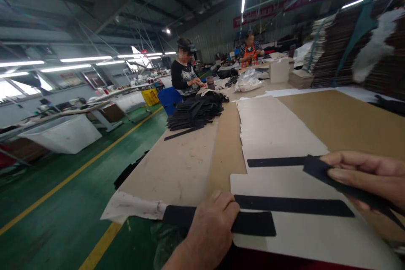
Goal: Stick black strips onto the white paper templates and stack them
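My left hand (213, 223) is closed around a black strip (255, 223) near the table's front edge; the strip sticks out on both sides of the fingers. At the right, my right hand (363, 173) pinches another black strip (319, 168) between thumb and fingers, its far end hanging toward the lower right. Between the hands a third black strip (294, 205) lies flat on a pale sheet (284, 183). One more black strip (275, 162) lies behind it, its right end hidden by the strip in my right hand.
A heap of black strips (196, 112) rests at the table's left edge. Beyond it a person (185, 69) works, and another person (249, 50) is farther back. A clear plastic bag (248, 80) and tall stacks of sheets (332, 46) stand at the back.
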